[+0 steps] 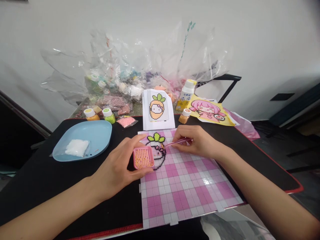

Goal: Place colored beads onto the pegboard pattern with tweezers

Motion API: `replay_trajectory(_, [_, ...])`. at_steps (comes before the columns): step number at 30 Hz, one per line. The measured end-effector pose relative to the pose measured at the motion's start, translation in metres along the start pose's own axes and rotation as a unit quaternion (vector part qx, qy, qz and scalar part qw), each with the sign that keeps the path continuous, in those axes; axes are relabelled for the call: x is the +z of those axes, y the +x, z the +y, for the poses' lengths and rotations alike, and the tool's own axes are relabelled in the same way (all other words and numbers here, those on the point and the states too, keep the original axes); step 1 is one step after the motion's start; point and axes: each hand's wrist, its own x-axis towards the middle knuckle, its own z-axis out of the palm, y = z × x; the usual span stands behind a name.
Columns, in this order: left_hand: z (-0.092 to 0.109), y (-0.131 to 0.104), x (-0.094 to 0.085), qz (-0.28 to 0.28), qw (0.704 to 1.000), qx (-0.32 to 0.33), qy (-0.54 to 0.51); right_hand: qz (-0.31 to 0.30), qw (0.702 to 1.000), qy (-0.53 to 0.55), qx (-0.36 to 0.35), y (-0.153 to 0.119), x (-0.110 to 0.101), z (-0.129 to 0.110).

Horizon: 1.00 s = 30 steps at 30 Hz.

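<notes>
My left hand [120, 163] grips a small pink bead tray [143, 157] by its edges, holding it over the left side of the pegboard. Rows of orange-yellow beads lie in the tray's grooves. Pink tweezers [178, 142] are pinched in my right hand [193, 140], their tips at the bead design [160, 151] near its upper right edge. That design has green leaves and a black outline, with a few orange beads by the tips; the tray hides part of it. Beneath both hands lies the pink-and-white checked pegboard [185, 190].
Behind the board stands a printed carrot-cat pattern [157, 110]. A blue plate [82, 133] with a white bead packet [77, 147] is at left. Bead bottles [109, 115] and a gold-bead bottle [184, 116] stand farther back, before clear plastic bags [140, 60]. A yellow picture sheet [210, 111] lies right.
</notes>
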Motion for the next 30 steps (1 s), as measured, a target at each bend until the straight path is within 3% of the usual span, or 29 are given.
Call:
replay_trajectory(16, [0.001, 0.0, 0.001, -0.005, 1.0, -0.01, -0.008, 0.005, 1.0, 0.003, -0.013, 0.0, 0.0, 0.001])
replay_trajectory(30, [-0.002, 0.0, 0.0, -0.01, 1.0, 0.008, 0.004, 0.063, 0.996, 0.052, -0.044, 0.004, 0.01, -0.013])
